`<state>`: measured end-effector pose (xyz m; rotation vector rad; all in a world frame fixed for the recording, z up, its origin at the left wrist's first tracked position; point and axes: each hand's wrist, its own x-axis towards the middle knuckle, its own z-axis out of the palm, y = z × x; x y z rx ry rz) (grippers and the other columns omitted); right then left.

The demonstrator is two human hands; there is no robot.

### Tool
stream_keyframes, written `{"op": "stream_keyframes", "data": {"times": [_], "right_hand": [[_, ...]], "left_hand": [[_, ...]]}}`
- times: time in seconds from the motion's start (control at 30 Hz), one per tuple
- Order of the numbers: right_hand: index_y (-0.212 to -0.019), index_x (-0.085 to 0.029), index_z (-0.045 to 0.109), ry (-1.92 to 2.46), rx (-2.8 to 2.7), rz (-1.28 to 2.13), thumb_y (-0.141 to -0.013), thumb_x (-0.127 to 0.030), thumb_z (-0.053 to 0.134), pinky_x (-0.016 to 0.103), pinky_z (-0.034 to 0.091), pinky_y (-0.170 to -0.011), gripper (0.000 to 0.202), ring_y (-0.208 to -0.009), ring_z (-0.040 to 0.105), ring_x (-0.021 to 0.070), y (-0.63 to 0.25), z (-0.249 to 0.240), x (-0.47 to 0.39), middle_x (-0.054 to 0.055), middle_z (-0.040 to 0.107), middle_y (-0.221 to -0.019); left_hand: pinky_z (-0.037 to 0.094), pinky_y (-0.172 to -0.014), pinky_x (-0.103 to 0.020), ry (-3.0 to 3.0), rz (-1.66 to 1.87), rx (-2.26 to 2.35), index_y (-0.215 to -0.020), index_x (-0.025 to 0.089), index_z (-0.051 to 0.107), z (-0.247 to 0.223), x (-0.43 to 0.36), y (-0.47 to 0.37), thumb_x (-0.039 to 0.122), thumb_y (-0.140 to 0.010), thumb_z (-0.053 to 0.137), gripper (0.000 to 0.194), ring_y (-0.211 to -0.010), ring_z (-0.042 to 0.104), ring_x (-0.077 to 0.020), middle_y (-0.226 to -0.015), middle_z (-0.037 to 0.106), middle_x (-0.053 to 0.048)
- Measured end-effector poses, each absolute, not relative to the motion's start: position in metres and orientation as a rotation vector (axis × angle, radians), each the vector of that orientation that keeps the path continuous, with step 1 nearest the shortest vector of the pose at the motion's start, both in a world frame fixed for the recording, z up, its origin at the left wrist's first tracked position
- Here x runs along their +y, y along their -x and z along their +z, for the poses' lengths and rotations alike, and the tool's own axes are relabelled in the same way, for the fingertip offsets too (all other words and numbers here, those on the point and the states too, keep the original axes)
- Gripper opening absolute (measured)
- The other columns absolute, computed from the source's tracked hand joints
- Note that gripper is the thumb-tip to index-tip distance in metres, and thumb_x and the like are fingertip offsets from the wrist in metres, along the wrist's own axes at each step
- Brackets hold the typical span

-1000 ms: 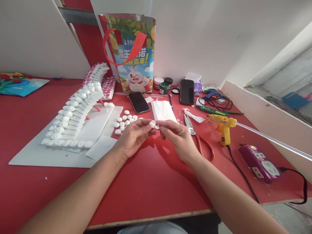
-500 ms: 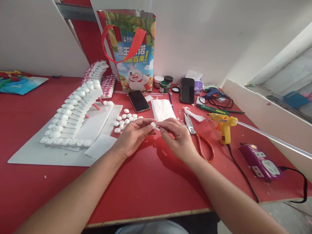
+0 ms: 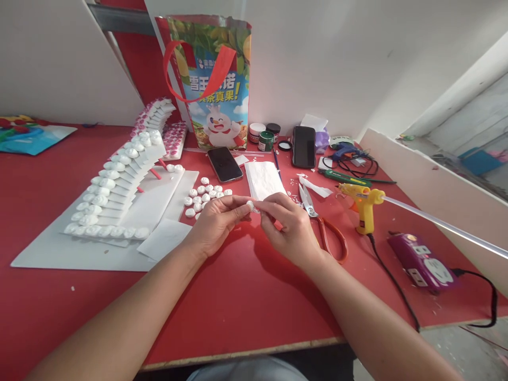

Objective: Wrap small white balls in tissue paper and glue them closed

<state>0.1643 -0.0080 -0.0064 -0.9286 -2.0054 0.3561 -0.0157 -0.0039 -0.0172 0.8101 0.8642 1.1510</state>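
Note:
A small rolled white paper flower (image 3: 250, 206) is pinched between the thumb and fingers of my left hand (image 3: 214, 223), above the middle of the red table. My right hand (image 3: 292, 228) meets it from the other side, its fingertips closed on the flower's loose paper edge. Several finished white paper flowers (image 3: 205, 198) lie just beyond my left hand. Behind both hands is a stack of white paper sheets (image 3: 265, 179). Scissors with red handles (image 3: 333, 241) rest beside my right hand, partly covered by it.
A curved white model edged with paper flowers (image 3: 115, 180) stands on a board at left. To the right are a yellow glue gun (image 3: 362, 203) with a long glue stick and a purple power strip (image 3: 423, 262). A phone (image 3: 225, 164), paint jars (image 3: 265, 140) and a gift bag (image 3: 220, 90) sit behind.
My right fingers have shifted slightly over the paper flower, and its loose paper tail shows less. The view has moved a little; the other things lie as before.

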Motion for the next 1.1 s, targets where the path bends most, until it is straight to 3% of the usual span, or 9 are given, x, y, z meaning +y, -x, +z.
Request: {"op": "stream_keyframes", "data": {"times": [0.27, 0.5, 0.87, 1.1], "right_hand": [[-0.106, -0.019, 0.076, 0.926, -1.956, 0.404, -0.091, -0.012, 0.052, 0.027, 0.054, -0.070, 0.029, -0.076, 0.066, 0.0137, -0.164, -0.006, -0.008, 0.007, 0.068, -0.092], [-0.104, -0.021, 0.075, 0.926, -1.971, 0.423, -0.092, -0.013, 0.051, 0.027, 0.054, -0.068, 0.028, -0.077, 0.066, 0.0144, -0.165, -0.005, -0.008, 0.007, 0.068, -0.093], [-0.101, -0.019, 0.074, 0.885, -2.017, 0.414, -0.092, -0.012, 0.051, 0.028, 0.053, -0.068, 0.026, -0.076, 0.065, 0.0147, -0.168, 0.000, -0.008, 0.008, 0.068, -0.093], [-0.088, -0.018, 0.071, 1.129, -1.833, 0.855, -0.089, -0.022, 0.064, 0.027, 0.051, -0.065, 0.009, -0.070, 0.064, 0.0139, -0.166, 0.000, -0.005, 0.003, 0.071, -0.082]], "left_hand": [[0.050, -0.088, -0.030, -0.830, 1.126, 0.893, -0.090, 0.015, 0.079, -0.018, -0.004, 0.017, 0.032, -0.072, 0.090, 0.027, -0.085, 0.064, -0.0146, -0.088, 0.074, -0.005], [0.048, -0.078, -0.029, -0.909, 1.110, 0.933, -0.089, 0.016, 0.078, -0.018, -0.005, 0.017, 0.035, -0.072, 0.089, 0.028, -0.076, 0.062, -0.0146, -0.077, 0.068, -0.002], [0.046, -0.080, -0.030, -1.421, 1.246, 1.135, -0.087, 0.021, 0.076, -0.015, -0.009, 0.017, 0.036, -0.079, 0.084, 0.018, -0.082, 0.060, -0.0195, -0.085, 0.069, -0.003], [0.041, -0.080, -0.030, -1.712, 1.266, 1.268, -0.082, 0.026, 0.077, -0.010, -0.014, 0.015, 0.023, -0.078, 0.082, 0.007, -0.080, 0.057, -0.0219, -0.081, 0.069, -0.003]]}}
